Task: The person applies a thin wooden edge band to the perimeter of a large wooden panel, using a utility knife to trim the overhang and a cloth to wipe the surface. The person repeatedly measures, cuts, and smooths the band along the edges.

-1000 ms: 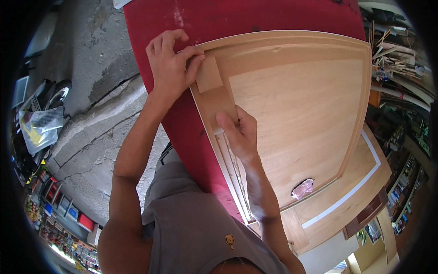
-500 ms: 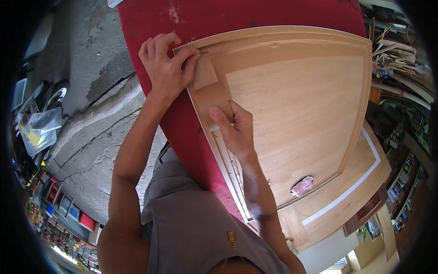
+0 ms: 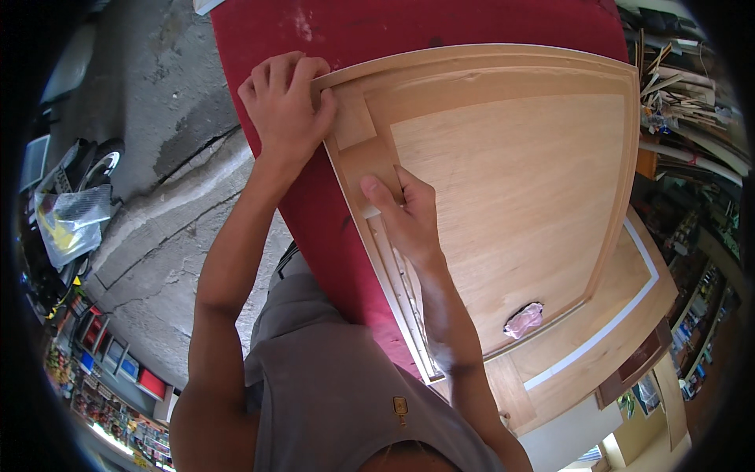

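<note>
A large wooden panel (image 3: 519,189) with a raised frame round its rim lies on a red-covered table. My left hand (image 3: 285,102) is closed over its far left corner, with the fingers bent over the edge and the thumb along the inner side. Beside that thumb, a pale square wood piece (image 3: 353,123) sits in the corner. My right hand (image 3: 410,212) grips a smooth brown strip (image 3: 368,163) on the panel's left side, thumb on top; its other fingers are partly hidden. Nearer me, an open channel (image 3: 385,263) runs along the same side.
The red table cover (image 3: 314,228) shows left of and beyond the panel. A crumpled pink cloth or bag (image 3: 523,320) lies on the panel's near part. Another wooden board (image 3: 582,346) with a white strip stands at the near right. Scrap wood (image 3: 676,102) is piled at the far right.
My left hand has gone from pinching at the corner to wrapping its fingers over the edge, thumb drawn in. The right hand has barely moved.
</note>
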The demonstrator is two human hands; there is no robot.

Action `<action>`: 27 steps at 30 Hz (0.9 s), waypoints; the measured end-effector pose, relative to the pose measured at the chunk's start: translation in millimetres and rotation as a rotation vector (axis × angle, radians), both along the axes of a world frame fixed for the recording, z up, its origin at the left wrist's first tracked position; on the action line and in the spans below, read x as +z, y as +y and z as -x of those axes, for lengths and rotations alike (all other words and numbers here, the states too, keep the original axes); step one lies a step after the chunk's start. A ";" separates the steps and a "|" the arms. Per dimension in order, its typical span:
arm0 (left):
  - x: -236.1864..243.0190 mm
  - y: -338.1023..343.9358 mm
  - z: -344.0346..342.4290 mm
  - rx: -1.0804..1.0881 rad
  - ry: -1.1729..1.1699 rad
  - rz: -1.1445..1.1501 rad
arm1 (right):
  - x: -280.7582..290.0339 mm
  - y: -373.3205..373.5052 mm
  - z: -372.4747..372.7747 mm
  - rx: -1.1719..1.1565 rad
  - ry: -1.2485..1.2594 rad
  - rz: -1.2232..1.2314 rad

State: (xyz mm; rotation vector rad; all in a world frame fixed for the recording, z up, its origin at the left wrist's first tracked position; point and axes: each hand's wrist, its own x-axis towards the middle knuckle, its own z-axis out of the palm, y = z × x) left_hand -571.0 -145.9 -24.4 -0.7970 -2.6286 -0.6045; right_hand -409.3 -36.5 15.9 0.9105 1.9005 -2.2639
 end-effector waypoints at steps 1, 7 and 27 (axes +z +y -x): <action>2.4 3.1 -0.2 -0.006 0.012 0.000 | 0.6 -1.0 0.9 -0.014 0.008 0.011; 2.1 3.2 -6.5 -0.396 -0.360 -0.276 | -2.8 2.4 -3.6 0.093 0.039 -0.378; -14.3 74.2 36.7 -0.140 0.049 -0.085 | 1.3 -3.2 -4.2 0.063 0.032 -0.182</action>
